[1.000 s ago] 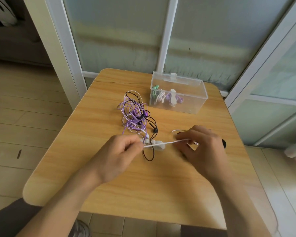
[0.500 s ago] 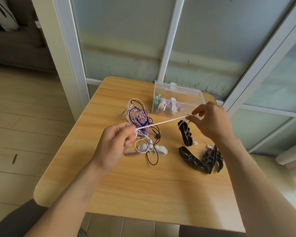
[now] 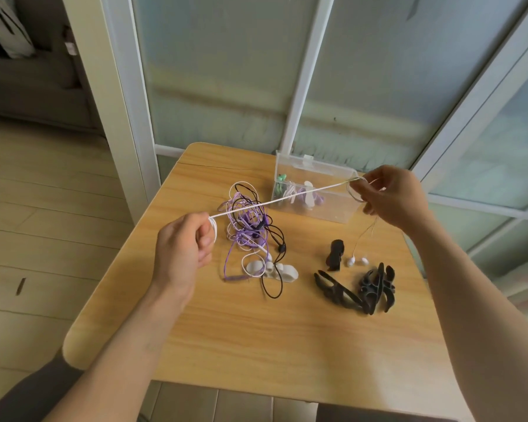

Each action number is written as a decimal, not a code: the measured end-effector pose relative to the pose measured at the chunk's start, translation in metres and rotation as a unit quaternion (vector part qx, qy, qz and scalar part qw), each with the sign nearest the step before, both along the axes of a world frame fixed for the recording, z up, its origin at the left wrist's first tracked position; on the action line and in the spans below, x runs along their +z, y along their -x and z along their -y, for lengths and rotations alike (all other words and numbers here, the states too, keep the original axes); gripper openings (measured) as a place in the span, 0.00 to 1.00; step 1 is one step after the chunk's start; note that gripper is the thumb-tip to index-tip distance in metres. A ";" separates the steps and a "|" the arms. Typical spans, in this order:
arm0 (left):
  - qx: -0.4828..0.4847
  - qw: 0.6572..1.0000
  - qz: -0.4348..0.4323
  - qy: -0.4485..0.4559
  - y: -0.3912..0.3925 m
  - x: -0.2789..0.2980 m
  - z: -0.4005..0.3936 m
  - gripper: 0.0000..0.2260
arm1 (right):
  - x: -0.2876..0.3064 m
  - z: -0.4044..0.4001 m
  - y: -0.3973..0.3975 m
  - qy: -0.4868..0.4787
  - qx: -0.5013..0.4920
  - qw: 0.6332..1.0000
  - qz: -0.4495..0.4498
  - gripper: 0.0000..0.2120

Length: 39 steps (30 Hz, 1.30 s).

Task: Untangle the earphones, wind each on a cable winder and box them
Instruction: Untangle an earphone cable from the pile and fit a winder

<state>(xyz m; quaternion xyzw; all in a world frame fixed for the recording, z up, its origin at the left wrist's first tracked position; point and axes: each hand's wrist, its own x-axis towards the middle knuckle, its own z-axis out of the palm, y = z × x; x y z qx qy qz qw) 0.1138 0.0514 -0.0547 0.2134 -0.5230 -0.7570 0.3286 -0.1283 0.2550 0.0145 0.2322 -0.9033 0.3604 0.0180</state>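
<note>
Earphones: white cable [image 3: 281, 200] taut between left hand [image 3: 183, 248] and right hand [image 3: 390, 199], both pinching it; purple-black tangle [image 3: 247, 223] unsorted on table [image 3: 256, 339]; some wound sets already in box [image 3: 314, 193]; black winders [image 3: 360, 287] unused

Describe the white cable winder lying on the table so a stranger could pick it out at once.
Start at the wooden table and find the tangle of purple and black earphone cords near its middle. At the tangle's near edge lies the white cable winder, flat on the wood with cords crossing it. It is the only pale winder outside the clear box; the black cable winders lie to its right.
</note>
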 end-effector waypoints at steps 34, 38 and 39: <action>-0.041 0.963 0.212 0.163 0.021 -0.036 -0.006 0.18 | 0.001 -0.087 0.019 -0.294 -0.188 0.936 -0.035 0.23; -0.041 0.959 0.218 0.175 0.021 -0.038 -0.006 0.17 | 0.015 -0.085 0.015 -0.275 -0.126 0.949 0.090 0.18; -0.041 0.960 0.217 0.173 0.021 -0.039 -0.005 0.16 | 0.016 -0.085 0.015 -0.264 -0.120 0.950 0.120 0.15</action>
